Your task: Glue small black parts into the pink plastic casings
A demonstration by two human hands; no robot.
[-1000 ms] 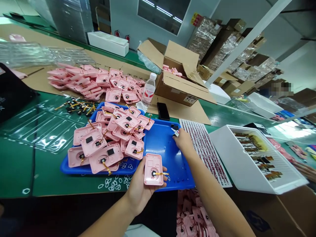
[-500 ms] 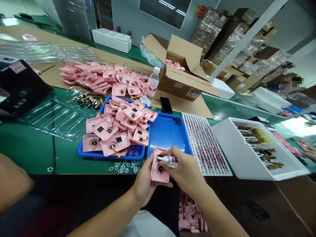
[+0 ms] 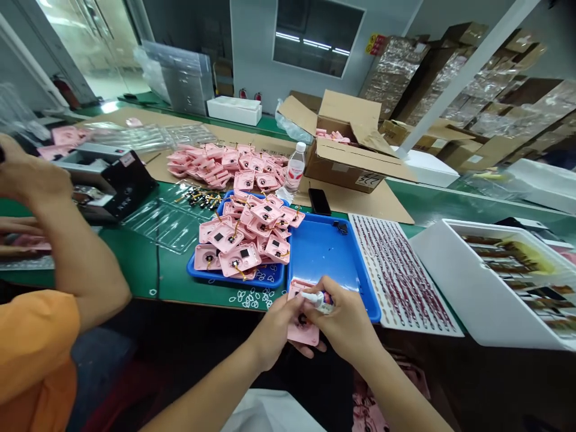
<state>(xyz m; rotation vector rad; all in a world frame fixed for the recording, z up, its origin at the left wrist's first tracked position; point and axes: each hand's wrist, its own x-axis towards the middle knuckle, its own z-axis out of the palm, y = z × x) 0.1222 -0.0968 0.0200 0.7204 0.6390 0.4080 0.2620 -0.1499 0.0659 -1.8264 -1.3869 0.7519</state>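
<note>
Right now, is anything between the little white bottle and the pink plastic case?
Nothing visible: the small white plastic bottle, in the right hand, points its nozzle straight at the pink plastic case held in the left hand.

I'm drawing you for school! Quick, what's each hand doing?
Left hand: closed, holding a pink plastic casing.
Right hand: closed, holding a small white squeeze bottle.
</note>
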